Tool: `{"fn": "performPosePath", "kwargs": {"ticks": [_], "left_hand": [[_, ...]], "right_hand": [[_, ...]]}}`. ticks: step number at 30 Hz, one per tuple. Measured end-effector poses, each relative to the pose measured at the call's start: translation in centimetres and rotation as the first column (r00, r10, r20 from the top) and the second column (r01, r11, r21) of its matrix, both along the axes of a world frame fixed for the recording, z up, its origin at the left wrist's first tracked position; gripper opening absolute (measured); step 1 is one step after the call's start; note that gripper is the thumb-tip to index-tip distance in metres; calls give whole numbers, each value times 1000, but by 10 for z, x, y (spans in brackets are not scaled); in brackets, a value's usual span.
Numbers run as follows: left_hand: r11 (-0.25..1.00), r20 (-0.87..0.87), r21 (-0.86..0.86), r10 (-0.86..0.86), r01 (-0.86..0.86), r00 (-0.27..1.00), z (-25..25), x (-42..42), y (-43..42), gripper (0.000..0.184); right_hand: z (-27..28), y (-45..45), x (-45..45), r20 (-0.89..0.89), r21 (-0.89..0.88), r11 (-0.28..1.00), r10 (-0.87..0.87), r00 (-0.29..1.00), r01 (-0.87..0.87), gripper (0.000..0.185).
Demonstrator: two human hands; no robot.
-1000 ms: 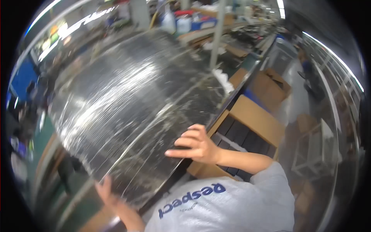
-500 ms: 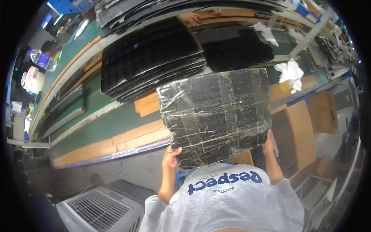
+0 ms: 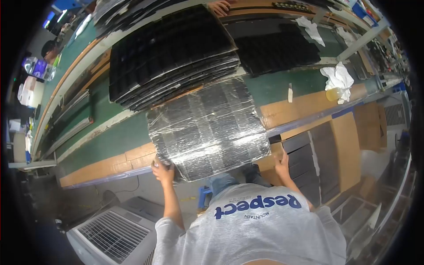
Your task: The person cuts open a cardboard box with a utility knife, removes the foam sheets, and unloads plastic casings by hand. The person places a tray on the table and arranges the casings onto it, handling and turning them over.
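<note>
- Two bare hands of yours flank one wrapped panel, dark and shiny, its wrap wrinkled and glaring along the near side.
- Your left hand [image 3: 164, 171] is at the panel's left edge, close to the near corner; its fingers look clamped on that edge, the thumb lying toward the top face.
- Your right hand [image 3: 281, 164] stands just beside the right edge, fingers raised and apart from the thumb, with a narrow gap to the wrap.
- So the wrapped panel [image 3: 210, 128] lies between your hands, reaching away from your fingers over the bench [image 3: 99, 136] and past its near rim toward your shirt [image 3: 260, 225]; whether it rests on the bench you cannot tell.
- Just beyond its far edge you have a stack of black sheets [image 3: 170, 48].
- Right of your right hand sits an open carton [image 3: 346, 152] with dark pieces [image 3: 304, 161] inside.
- Past the stack, another person's hand [image 3: 219, 7] shows.
</note>
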State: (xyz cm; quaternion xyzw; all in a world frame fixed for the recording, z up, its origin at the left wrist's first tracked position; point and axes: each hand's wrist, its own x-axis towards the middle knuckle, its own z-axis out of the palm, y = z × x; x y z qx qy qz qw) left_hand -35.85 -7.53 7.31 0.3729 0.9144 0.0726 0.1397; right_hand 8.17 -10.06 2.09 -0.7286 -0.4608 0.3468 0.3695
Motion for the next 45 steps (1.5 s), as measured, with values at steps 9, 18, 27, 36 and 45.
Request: {"fn": "performPosePath", "kwargs": {"ticks": [9,18,27,36,45], "left_hand": [[671,-308,-60,-716,739,626,-42,76,88,52],[654,-349,-202,-743,729,571,-62,78,105,51],[613,-242,-73,-776,787,582,-72,72,103,53],[578,-219,15,-794,816,567,-55,74,106,49],[623,-261,48,-747,781,612,-51,63,99,48]], "right_hand": [[-66,-99,-32,-282,-440,761,388,878,-477,28],[-254,-226,-192,13,-671,492,755,655,-554,22],[-349,-64,-176,109,-589,679,604,790,-438,26],[-353,40,-174,83,-573,639,668,739,-513,30],[-315,91,-203,59,-557,486,832,552,-674,34]]}}
